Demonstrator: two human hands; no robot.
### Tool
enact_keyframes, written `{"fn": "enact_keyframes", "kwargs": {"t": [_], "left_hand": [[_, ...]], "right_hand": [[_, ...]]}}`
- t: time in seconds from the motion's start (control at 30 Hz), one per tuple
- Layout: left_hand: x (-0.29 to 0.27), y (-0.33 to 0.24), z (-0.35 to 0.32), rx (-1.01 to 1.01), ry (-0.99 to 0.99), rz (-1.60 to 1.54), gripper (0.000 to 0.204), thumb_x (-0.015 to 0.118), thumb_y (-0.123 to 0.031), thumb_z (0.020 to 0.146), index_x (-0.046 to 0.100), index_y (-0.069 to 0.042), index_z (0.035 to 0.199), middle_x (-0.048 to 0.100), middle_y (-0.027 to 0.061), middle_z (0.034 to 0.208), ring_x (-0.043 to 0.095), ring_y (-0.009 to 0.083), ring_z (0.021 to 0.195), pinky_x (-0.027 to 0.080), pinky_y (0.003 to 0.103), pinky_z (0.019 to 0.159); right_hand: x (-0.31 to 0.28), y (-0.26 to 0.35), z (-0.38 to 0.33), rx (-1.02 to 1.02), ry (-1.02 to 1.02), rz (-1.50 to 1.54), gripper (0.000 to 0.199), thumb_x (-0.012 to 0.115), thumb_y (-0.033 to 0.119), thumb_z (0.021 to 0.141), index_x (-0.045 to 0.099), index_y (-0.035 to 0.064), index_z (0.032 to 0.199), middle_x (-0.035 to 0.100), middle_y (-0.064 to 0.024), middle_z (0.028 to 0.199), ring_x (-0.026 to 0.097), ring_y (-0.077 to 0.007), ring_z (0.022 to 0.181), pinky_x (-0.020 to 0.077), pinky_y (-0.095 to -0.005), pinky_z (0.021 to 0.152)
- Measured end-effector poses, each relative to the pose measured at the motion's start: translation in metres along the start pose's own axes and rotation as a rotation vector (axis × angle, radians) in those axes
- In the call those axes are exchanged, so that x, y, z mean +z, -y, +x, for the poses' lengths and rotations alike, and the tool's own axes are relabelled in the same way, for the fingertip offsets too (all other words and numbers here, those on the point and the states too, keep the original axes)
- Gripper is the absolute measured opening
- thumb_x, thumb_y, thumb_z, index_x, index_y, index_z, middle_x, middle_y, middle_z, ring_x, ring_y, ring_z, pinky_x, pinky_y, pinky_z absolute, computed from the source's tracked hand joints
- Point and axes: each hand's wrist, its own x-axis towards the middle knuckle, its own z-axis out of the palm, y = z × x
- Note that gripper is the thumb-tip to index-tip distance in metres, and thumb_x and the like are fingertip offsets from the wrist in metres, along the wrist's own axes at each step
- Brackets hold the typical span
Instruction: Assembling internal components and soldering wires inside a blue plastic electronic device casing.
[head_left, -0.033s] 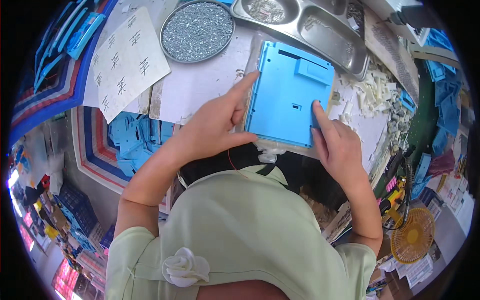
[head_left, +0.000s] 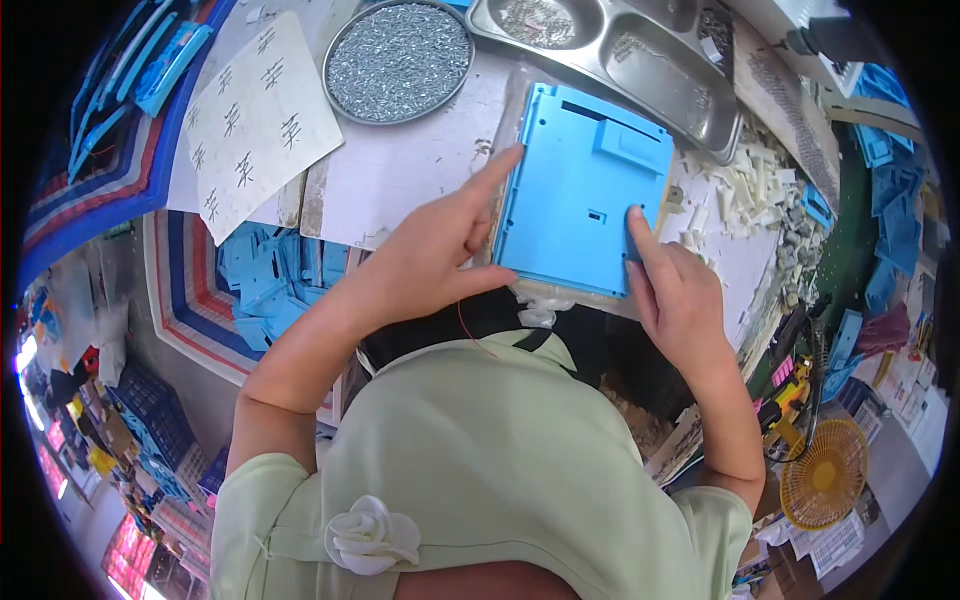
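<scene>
A flat, light blue plastic panel (head_left: 570,190) lies in front of me, with a raised rectangular block near its upper right and a small slot below the middle. My left hand (head_left: 440,235) is at its left side: the index fingertip touches the upper left edge, the spread thumb reaches the lower left corner, the other fingers curl in. On the right side, my right hand (head_left: 678,285) rests its index fingertip on the panel near the edge, the thumb apart and beside that edge. Neither hand is wrapped round the panel. Clear plastic film (head_left: 540,308) shows under its near edge.
Beyond the panel stand a round dish of small metal screws (head_left: 400,62) and a steel compartment tray (head_left: 655,85). White plastic bits (head_left: 750,190) are heaped at right. A written paper sheet (head_left: 250,130) lies left, above a striped bag of blue parts (head_left: 275,280). A yellow fan (head_left: 824,475) sits lower right.
</scene>
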Motion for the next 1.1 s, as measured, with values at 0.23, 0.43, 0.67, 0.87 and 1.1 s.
{"fn": "enact_keyframes", "kwargs": {"t": [0.23,0.43,0.67,0.87,1.1], "left_hand": [[-0.024,0.005,-0.001,0.074,0.047,0.096,0.088,0.080,-0.012,0.080,0.036,-0.009,0.156,0.051,0.0023,0.075,0.053,0.0151,0.069,0.045,0.029,0.067],[-0.104,0.030,0.030,0.246,-0.724,0.871,0.019,0.077,-0.014,0.080,0.073,-0.005,0.097,0.065,0.0081,0.084,0.064,0.0277,0.087,0.050,0.037,0.080],[-0.106,0.050,0.047,0.273,-0.702,0.753,0.012,0.076,-0.013,0.081,0.073,-0.003,0.087,0.066,0.0099,0.081,0.065,0.0288,0.080,0.050,0.039,0.073],[-0.104,0.035,0.042,0.225,-0.781,0.624,0.017,0.074,-0.012,0.087,0.066,0.001,0.080,0.059,0.0093,0.070,0.056,0.0237,0.065,0.046,0.034,0.063],[-0.062,0.017,0.035,0.214,-0.622,0.256,0.020,0.067,-0.014,0.093,0.062,0.000,0.079,0.053,0.0122,0.072,0.050,0.0290,0.060,0.042,0.036,0.061]], "right_hand": [[-0.023,0.010,0.009,0.087,0.294,-0.094,0.066,0.070,0.002,0.080,0.053,0.0061,0.144,0.059,-0.0125,0.066,0.060,-0.0303,0.065,0.0493,-0.0423,0.060],[-0.062,0.004,0.113,-0.199,0.215,-0.101,0.014,0.070,0.013,0.079,0.073,0.0088,0.093,0.065,-0.0089,0.075,0.063,-0.0298,0.082,0.0517,-0.0417,0.070],[0.058,0.023,0.268,-0.468,0.080,-0.347,0.011,0.072,0.019,0.083,0.074,0.0109,0.091,0.069,-0.0034,0.089,0.061,-0.0278,0.103,0.0510,-0.0425,0.085],[0.045,0.019,0.278,-0.419,0.032,-0.218,0.011,0.066,0.020,0.088,0.071,0.0094,0.089,0.069,-0.0072,0.086,0.063,-0.0282,0.094,0.0504,-0.0434,0.081],[-0.043,-0.047,0.162,0.036,-0.098,0.401,0.012,0.063,0.010,0.092,0.069,0.0011,0.098,0.068,-0.0048,0.084,0.062,-0.0115,0.082,0.0475,-0.0252,0.074]]}}
